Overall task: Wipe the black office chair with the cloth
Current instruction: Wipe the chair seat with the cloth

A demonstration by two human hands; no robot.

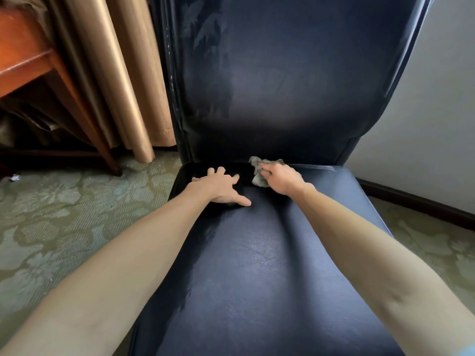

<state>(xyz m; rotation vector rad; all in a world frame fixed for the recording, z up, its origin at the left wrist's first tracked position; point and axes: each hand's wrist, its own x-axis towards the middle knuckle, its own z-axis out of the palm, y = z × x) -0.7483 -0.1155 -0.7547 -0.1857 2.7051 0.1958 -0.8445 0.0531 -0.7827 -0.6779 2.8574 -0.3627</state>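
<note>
The black office chair [257, 265] fills the middle of the head view, its padded seat running toward me and its tall backrest rising behind. My right hand [279, 179] grips a crumpled grey cloth [259, 173] at the back of the seat, where seat and backrest meet. My left hand [221, 187] rests flat on the seat's back left part, fingers spread, a short way left of the cloth. Part of the cloth is hidden under my right fingers.
Gold-brown curtains [115, 73] hang left of the chair. A wooden table [30, 65] with a slanted leg stands at the far left. Patterned green carpet [64, 214] covers the floor. A pale wall [437, 111] with a dark skirting board lies to the right.
</note>
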